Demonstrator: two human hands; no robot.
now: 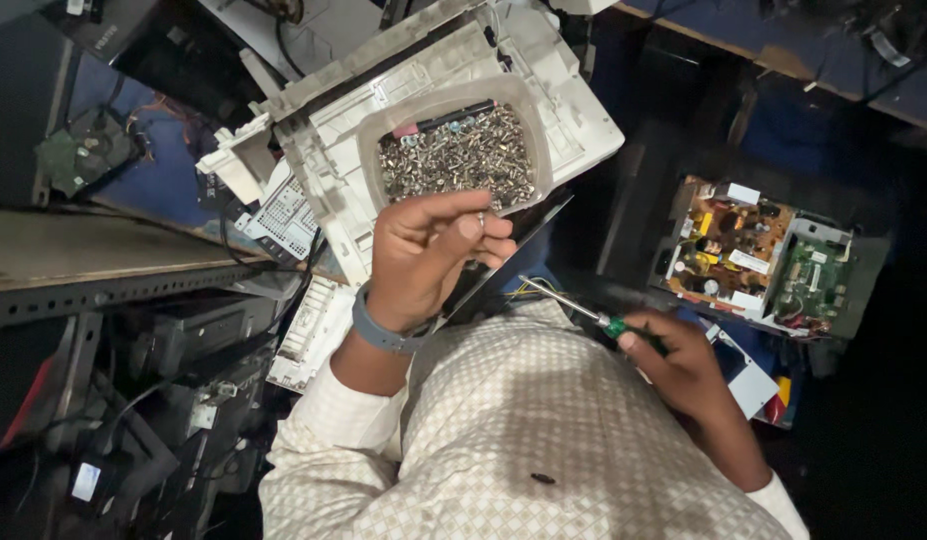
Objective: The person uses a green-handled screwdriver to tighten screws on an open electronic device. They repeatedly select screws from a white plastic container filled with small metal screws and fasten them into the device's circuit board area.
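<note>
My left hand (428, 255) is raised just below a clear plastic tub (383, 130) full of small metal screws (455, 155). Its fingertips pinch a single small screw (480, 218). A grey band wraps that wrist. My right hand (678, 360) rests lower right and grips a screwdriver (573, 307) with a green handle; its metal shaft points up and left toward my left hand. The tub sits on a white plastic machine casing (563, 110).
An opened device with a brown circuit board and a green board (758, 255) lies at the right. A grey metal shelf (93, 260) juts in from the left. Cables, a fan part (83, 150) and dark electronics fill the left and lower left.
</note>
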